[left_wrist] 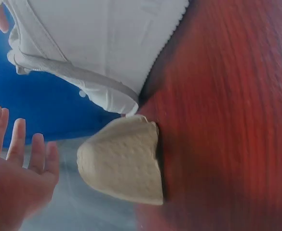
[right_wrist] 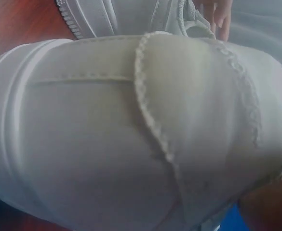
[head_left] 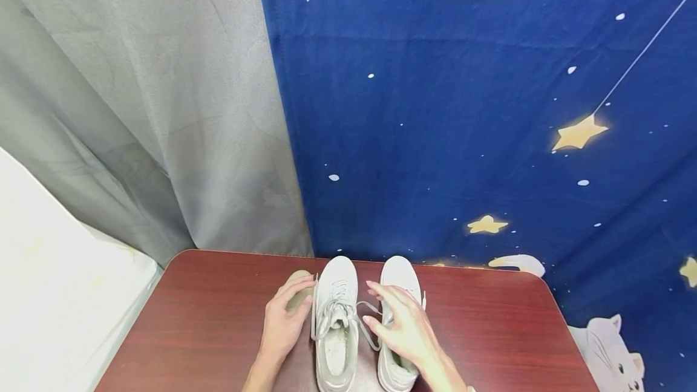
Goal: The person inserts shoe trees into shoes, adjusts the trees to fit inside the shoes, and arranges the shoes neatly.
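Observation:
Two white lace-up shoes stand side by side with toes pointing away: the left shoe [head_left: 339, 274] and the right shoe [head_left: 397, 268]. My left hand [head_left: 280, 325] is just left of the left shoe, over a tan, dimpled toe-shaped insert [left_wrist: 121, 161]; its fingers are slightly bent and apart from the insert in the left wrist view. Over the right shoe, my right hand [head_left: 405, 325] has its fingers spread toward the gap between the shoes. The left shoe's lace is tied, with a loop hanging into that gap. In the right wrist view, the right shoe's side [right_wrist: 97, 144] fills most of the picture.
The shoes stand on a reddish-brown wooden table [head_left: 501, 331] with rounded far corners. Behind it hang a grey curtain [head_left: 218, 138] and a blue curtain [head_left: 435, 138] with stars. Something white [head_left: 49, 295] is beside the table's left edge.

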`<state>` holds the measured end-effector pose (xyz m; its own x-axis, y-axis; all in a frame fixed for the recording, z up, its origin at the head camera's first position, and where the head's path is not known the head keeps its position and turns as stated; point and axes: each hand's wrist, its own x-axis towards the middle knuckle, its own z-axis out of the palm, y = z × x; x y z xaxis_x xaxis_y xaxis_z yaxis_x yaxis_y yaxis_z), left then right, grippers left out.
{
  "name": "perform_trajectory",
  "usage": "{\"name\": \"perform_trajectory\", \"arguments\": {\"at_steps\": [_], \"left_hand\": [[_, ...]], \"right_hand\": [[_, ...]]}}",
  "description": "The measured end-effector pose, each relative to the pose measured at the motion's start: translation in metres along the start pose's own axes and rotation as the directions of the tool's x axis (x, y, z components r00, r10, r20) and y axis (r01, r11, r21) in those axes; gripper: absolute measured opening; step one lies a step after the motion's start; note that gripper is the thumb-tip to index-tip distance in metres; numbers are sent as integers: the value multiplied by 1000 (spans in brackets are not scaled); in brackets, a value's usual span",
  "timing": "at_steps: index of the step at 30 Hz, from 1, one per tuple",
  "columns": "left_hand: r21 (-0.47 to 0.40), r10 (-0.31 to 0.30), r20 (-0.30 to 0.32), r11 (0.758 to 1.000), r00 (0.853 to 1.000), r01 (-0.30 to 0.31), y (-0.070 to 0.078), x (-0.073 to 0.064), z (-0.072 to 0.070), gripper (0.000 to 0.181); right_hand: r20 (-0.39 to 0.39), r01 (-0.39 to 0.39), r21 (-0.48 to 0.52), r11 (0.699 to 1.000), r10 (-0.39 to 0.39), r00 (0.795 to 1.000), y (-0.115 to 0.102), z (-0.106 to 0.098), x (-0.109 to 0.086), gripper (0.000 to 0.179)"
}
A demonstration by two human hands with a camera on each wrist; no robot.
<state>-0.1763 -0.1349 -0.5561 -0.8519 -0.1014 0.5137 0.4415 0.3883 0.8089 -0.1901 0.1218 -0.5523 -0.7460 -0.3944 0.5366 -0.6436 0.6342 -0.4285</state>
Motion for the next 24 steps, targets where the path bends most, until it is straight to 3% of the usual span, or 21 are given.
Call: {"name": "perform_trajectory", "arguments": {"at_steps": [6, 10, 13, 19, 24], "left_hand": [[40, -67, 12, 997, 998, 67, -24, -8, -3, 39], [62, -189, 23, 980, 982, 187, -37, -14, -6, 45], [62, -231, 18, 971, 973, 229, -41, -16, -8, 47], [44, -225, 12, 974, 974, 224, -46, -17, -11, 44], [70, -271, 19, 961, 963, 269, -46, -19, -13, 42]], "right_hand": [[70, -25, -65, 998, 30, 997, -5, 0, 7, 63], [128, -47, -93, 995, 59, 990, -10, 1, 12, 59], [139, -58, -85, 995, 70, 988, -12, 2, 13, 58], [175, -67, -69, 995, 78, 982, -14, 1, 16, 56], [209, -52, -103, 993, 72, 975, -17, 4, 19, 51]]}}
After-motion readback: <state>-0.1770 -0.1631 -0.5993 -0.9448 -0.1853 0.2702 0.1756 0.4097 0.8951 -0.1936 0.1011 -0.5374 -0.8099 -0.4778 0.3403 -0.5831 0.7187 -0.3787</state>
